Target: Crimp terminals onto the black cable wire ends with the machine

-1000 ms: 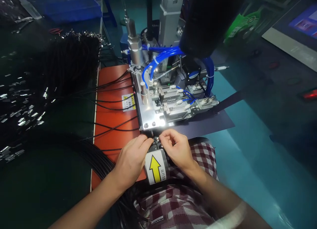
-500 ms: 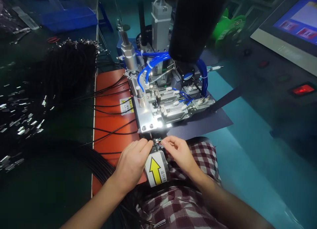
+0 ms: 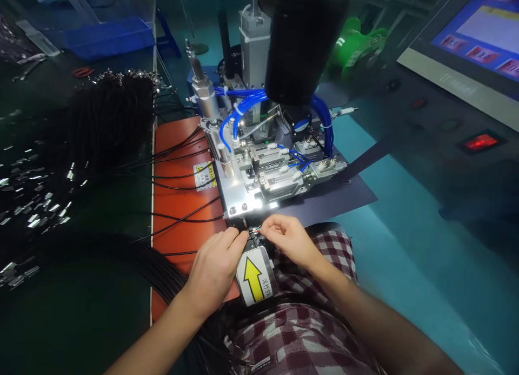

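My left hand (image 3: 217, 264) is closed at the near end of the machine's track, its thumb and fingertips together beside a small dark fixture (image 3: 252, 242). What it grips is hidden under the fingers. Thin wires (image 3: 255, 230) lie across the fixture between my two hands. My right hand (image 3: 290, 238) pinches their free ends between thumb and index finger. Just below, a white label with a yellow arrow (image 3: 253, 280) covers the end of the track. Beyond my hands stands the metal machine (image 3: 243, 193) with its cylinders and blue air hoses (image 3: 247, 102).
Black cables (image 3: 182, 219) cross the orange plate (image 3: 174, 142) into the machine. A cable bundle (image 3: 166, 267) runs beside my left forearm. More bundled cables (image 3: 109, 110) lie on the dark table at left. A screen (image 3: 478, 45) stands at right; a black cylinder (image 3: 306, 50) hangs overhead.
My right hand has moved slightly left and up, closer to the fixture, with the wires in its pinch. My left hand stays almost in place. The view has shifted a little.
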Motion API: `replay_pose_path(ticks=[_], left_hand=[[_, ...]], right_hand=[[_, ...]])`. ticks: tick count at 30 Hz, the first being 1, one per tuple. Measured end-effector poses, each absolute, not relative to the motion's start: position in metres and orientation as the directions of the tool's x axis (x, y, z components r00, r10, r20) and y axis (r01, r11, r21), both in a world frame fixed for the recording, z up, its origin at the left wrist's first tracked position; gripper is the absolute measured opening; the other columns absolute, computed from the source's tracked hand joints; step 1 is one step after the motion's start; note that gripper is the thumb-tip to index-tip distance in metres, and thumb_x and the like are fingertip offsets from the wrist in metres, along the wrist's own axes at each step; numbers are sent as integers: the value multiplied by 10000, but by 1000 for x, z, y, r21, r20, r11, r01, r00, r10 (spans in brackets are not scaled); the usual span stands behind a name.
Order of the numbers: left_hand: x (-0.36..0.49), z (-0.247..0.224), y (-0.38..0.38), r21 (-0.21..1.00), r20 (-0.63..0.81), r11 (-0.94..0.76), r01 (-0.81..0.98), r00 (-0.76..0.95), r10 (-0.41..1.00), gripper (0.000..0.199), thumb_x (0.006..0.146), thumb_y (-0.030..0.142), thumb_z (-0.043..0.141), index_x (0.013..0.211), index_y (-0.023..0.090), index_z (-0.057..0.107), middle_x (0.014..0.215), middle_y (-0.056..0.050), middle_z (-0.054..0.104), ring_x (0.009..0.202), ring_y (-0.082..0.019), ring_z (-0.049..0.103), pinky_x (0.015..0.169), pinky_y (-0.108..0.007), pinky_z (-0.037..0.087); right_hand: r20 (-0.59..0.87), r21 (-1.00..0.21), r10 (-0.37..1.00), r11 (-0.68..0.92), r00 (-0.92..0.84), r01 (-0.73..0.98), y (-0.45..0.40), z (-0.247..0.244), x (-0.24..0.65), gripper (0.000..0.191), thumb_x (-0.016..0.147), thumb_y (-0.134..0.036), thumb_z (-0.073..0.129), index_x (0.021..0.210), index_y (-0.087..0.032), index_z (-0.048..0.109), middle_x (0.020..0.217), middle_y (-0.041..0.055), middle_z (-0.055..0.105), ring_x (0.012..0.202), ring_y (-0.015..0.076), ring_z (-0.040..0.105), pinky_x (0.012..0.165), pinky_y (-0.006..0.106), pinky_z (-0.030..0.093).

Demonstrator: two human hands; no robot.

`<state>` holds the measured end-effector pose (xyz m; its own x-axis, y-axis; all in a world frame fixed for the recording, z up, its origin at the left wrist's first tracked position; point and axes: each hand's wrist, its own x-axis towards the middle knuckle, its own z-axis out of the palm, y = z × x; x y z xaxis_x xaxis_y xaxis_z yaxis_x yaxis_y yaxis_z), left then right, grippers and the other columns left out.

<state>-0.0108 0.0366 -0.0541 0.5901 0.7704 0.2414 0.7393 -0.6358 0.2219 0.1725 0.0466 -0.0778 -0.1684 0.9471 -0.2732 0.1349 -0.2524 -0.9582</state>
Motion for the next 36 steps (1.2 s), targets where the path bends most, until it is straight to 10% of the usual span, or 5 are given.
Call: replay_pose_path(ticks=[12, 36], left_hand=[[-8, -33, 24, -28, 104, -576, 817, 575, 811, 405, 804, -3, 437, 1164, 122, 575, 949, -123, 595, 813, -248, 521, 663, -393, 468], [-2, -46, 33, 267, 1, -512, 816, 531, 847, 377, 836, 36, 415, 1161, 160, 561, 939, -89, 575, 840, -226, 541, 727, -368, 501]], right_hand=[[-313, -942, 937, -327, -156, -75, 49, -92, 165, 302, 792, -459, 589, 699, -175, 545, 588, -30, 536, 461, 102, 444, 466, 242, 352], [-288, -929, 944, -316, -159, -194, 48, -96, 155, 353, 777, -505, 595, 661, -190, 483, 572, -52, 487, 471, 99, 426, 485, 243, 336]])
